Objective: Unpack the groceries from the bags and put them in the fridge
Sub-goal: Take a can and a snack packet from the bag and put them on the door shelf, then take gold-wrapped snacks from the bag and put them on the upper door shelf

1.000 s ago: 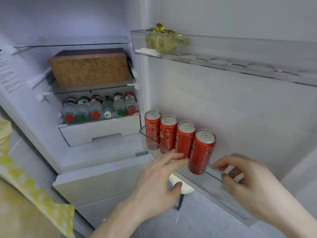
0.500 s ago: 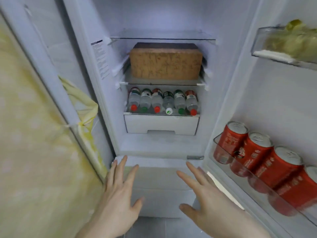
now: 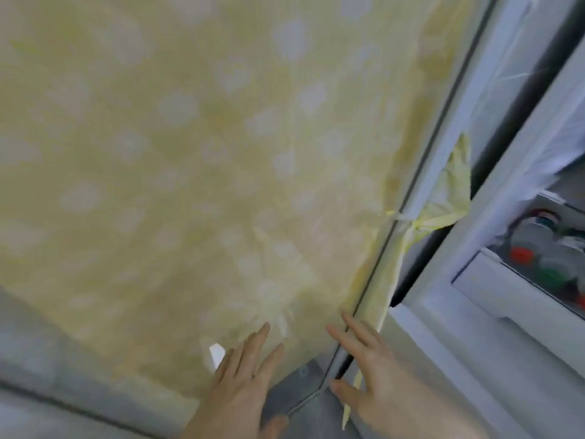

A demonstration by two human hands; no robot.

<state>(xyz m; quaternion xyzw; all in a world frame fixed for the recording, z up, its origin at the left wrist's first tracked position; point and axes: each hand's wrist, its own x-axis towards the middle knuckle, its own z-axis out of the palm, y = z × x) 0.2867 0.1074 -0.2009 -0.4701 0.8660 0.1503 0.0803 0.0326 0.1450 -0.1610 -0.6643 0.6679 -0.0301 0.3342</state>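
At the right edge the open fridge (image 3: 493, 236) shows one inner shelf (image 3: 519, 282), a white ledge with a pale front panel below it. On that shelf lie several small bottles (image 3: 538, 248) on their sides, packed close together, caps facing outward; one cap is red, another green, the rest too blurred to tell. Below the shelf the white fridge floor (image 3: 468, 331) slopes toward the lower edge of the view, nothing resting on the part that shows.
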